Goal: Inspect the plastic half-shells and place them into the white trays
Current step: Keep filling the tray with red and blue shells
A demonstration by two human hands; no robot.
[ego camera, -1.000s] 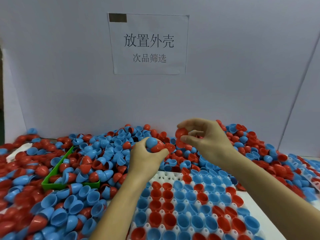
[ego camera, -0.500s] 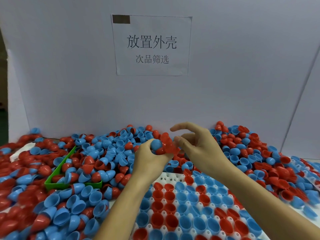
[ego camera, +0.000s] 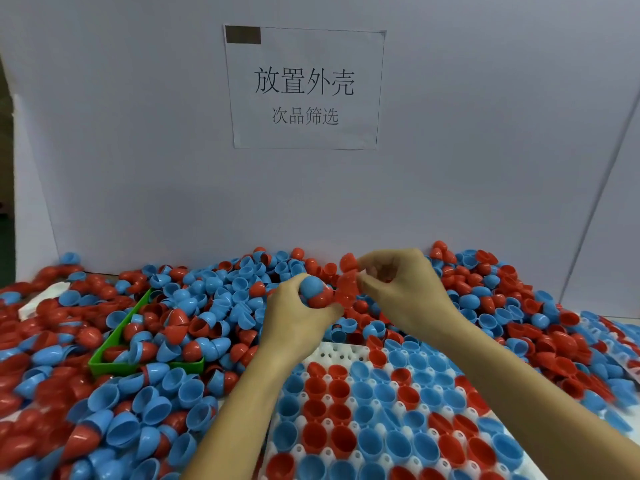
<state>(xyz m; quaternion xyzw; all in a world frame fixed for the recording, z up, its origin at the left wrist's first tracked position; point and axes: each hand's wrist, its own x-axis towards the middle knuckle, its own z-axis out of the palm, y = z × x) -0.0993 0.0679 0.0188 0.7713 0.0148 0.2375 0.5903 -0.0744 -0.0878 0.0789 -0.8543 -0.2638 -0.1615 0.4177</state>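
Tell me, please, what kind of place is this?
Probably a factory sorting station: a heap of red and blue plastic half-shells, a white moulded tray partly filled with shells, and a printed paper sign on the partition.

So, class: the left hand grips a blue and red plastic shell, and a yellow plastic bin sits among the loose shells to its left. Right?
Wrong on one point: the head view shows a green plastic bin, not yellow. The left hand does grip a blue and red plastic shell.
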